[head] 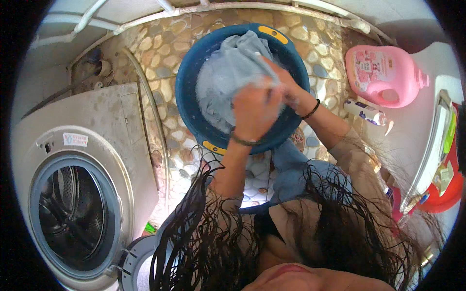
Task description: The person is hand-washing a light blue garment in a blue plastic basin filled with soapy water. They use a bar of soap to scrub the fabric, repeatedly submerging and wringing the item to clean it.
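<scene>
A light blue-grey cloth [240,62] lies wet and bunched in a round dark-blue plastic basin [187,105] with yellow handles. White suds [207,80] surround part of it. Both hands are over the basin's right half, blurred by motion. My left hand [256,112], with a dark band at the wrist, is closed against the cloth's lower edge. On the other side, my right hand [285,83], wearing a dark beaded bracelet, grips a raised fold of the cloth. The hands touch or nearly touch, and some fingers are hidden.
A front-loading washing machine [134,109] stands at left, its door open. A grey hose [154,105] runs along the pebbled floor [174,47]. At right are a pink detergent jug [386,76], a white pump bottle [366,111] and a red basin [440,200]. White pipes [218,6] line the wall.
</scene>
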`<control>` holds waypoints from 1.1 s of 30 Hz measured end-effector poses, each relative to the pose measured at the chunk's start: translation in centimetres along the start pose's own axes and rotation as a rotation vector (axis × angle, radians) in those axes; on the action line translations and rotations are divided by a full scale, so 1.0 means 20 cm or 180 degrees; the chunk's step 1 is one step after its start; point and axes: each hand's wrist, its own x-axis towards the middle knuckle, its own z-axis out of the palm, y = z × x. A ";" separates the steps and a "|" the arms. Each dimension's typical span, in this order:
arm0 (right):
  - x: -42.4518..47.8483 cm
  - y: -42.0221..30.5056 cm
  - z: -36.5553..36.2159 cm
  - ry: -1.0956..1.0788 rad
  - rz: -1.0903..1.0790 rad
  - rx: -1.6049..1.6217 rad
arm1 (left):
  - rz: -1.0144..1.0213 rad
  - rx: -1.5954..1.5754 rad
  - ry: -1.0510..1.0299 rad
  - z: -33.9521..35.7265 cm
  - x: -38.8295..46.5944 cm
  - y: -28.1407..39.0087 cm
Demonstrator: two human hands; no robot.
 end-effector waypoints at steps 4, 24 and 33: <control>0.05 0.02 -0.17 -0.0037 0.0256 0.0821 | 0.0132 0.0196 -0.0781 0.07 -0.07 0.02; 0.10 0.15 -0.14 0.0126 -0.2094 -0.2969 | -0.0721 0.0857 0.0634 0.07 -0.24 -0.34; 0.07 0.00 -0.11 0.0183 -0.1151 -0.1521 | -0.2768 -0.3987 0.1330 -0.21 -0.08 -0.27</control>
